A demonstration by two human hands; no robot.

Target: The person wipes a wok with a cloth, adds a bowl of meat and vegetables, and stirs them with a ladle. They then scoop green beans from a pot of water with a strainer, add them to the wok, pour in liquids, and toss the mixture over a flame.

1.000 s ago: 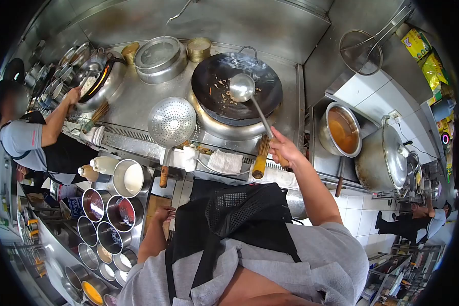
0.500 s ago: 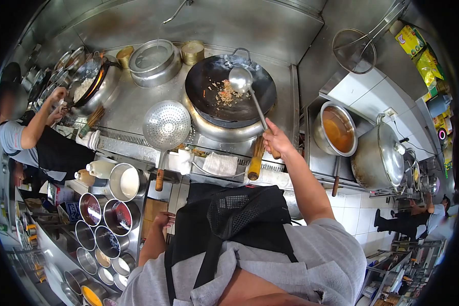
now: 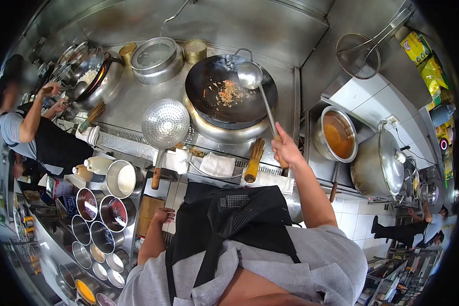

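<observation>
We are clamping our right hand (image 3: 285, 149) on the ladle (image 3: 250, 75) over the wok (image 3: 231, 92); rice (image 3: 229, 93) is frying, unplated; left hand (image 3: 163, 215) is hanging open.

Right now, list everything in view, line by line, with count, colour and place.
wok: one, black, centre burner, food bits inside
ladle: one, steel, bowl over the wok's far side
skimmer: one, steel, perforated, left of wok
brush: one, yellow handle, counter edge
stock pot: one, steel, orange liquid, right
lidded pot: one, steel, far right
seasoning bowls: many, steel, lower left
co-worker: one, grey shirt, far left
left hand: empty, by the waist
right hand: grips ladle handle
</observation>
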